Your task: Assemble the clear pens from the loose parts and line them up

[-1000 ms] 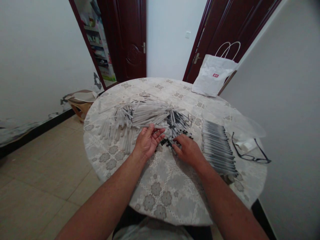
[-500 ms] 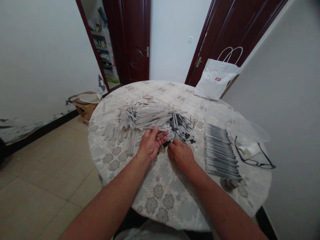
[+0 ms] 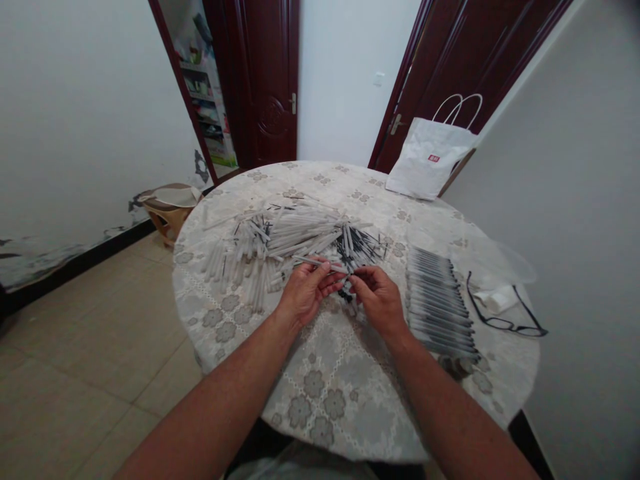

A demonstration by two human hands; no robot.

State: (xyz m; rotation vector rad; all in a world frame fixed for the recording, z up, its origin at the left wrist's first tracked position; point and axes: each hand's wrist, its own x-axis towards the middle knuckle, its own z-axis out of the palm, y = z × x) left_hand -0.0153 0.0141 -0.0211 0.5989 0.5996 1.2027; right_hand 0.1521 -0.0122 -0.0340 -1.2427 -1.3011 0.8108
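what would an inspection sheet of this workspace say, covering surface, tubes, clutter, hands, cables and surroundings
Surface: round table under a patterned cloth.
Job's things: loose tubes in an untidy pile; small black parts near the hands; a neat row of dark-ended tubes at right.
Clutter: glasses right of the row; white bag at the far right edge.
Left hand: holds one tube.
Right hand: fingertips at that tube's right end; grip too small to tell.
Cables: nothing seen.
Surroundings: two dark red doors, pale walls.
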